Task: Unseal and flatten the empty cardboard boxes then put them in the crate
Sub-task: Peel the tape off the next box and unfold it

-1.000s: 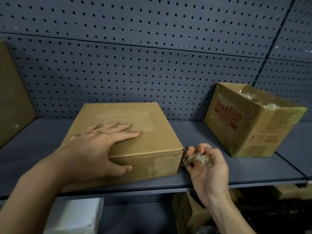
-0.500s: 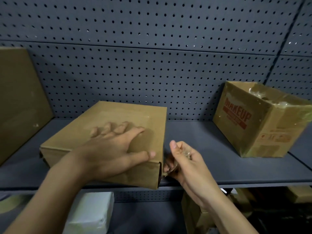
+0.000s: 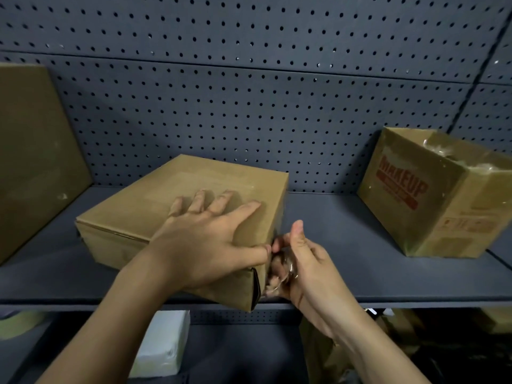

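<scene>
A plain cardboard panel [image 3: 33, 151] leans at the far left of the dark shelf [image 3: 346, 261], against the pegboard wall [image 3: 249, 106]. Right of it, the flat brown box [image 3: 171, 206] lies on the shelf, turned at an angle with its near corner over the shelf's front edge; no print is readable on it. The left hand [image 3: 205, 242] lies open on its top, fingers spread, thumb on the near right edge. The right hand [image 3: 299, 261] is closed on crumpled clear tape [image 3: 282, 270] at the box's near right corner. Well apart, far right, a tilted box [image 3: 432, 195] reads "MAKEUP" in red; smaller print is illegible. Below the shelf sits a white block [image 3: 163, 347].
</scene>
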Tool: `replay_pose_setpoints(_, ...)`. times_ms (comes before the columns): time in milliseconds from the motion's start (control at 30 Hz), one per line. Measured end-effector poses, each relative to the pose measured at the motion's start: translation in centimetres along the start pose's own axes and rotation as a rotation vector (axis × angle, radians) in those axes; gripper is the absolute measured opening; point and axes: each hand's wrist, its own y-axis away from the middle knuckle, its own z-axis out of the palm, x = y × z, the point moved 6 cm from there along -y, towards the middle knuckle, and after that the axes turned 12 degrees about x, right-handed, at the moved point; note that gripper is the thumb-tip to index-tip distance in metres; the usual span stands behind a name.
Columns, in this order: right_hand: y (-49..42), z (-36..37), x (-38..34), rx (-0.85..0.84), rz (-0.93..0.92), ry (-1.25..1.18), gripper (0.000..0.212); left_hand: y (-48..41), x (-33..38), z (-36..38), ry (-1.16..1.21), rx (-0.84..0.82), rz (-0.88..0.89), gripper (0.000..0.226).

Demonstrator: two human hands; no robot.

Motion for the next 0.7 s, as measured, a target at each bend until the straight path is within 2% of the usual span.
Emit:
replay_pose_setpoints(133,-0.3,-0.3,-1.0,0.052,-0.161,0.136,0.066,0.3,-0.1,0.0,0.023,0.004,0.018,0.095)
replay_pose_setpoints(200,-0.3,-0.5,-1.8,0.097,-0.260,0.216,0.065,0.4,-0.1,-0.2,0.046,-0.005,0.033,0.093)
replay_pose_setpoints(333,-1.3,-3.7,-4.5,0.335,-0.430,0.328,0.058,1.2,-1.0,-0.8,0.101,-0.035,0.063,0.089)
replay_pose_setpoints(433,-2.2,-6.2,-5.4,0.423,-0.446,0.408,0.059,1.9,-2.2,-1.4,0.136,-0.053,0.080,0.086)
replay_pose_setpoints(500,-2.0,-6.1,-5.2,0.399,-0.449,0.525,0.065,2.1,-2.3,-1.6,0.148,-0.058,0.084,0.087)
replay_pose_setpoints(567,-1.5,-5.1,-4.5,0.306,-0.491,0.653,0.071,2.1,-2.1,-1.7,0.166,-0.066,0.080,0.089)
replay_pose_setpoints(700,-0.8,-3.6,-2.3,0.079,-0.432,0.860,0.050,2.0,-1.8,-1.9,0.192,-0.073,0.103,0.089)
